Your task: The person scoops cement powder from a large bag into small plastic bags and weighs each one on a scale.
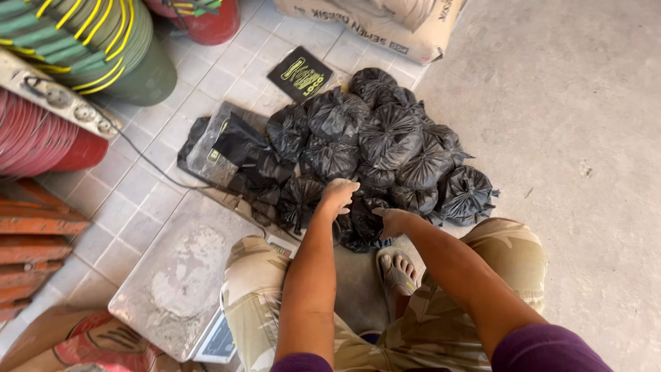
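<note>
A heap of several tied black plastic bags (385,138) lies on the floor in front of me. My left hand (337,195) grips the top of the nearest black bag (361,224) at the heap's front edge. My right hand (392,220) holds the same bag from the right side, fingers curled on its plastic. I am squatting, with my camouflage-trousered knees and a sandalled foot (398,270) just below the bag.
A flat metal weighing scale (182,275) sits at my left knee. Empty black bags (234,148) lie left of the heap. Stacked green buckets (103,48), red basins (34,138) and a paper sack (385,24) ring the tiled floor; bare concrete (571,138) lies to the right.
</note>
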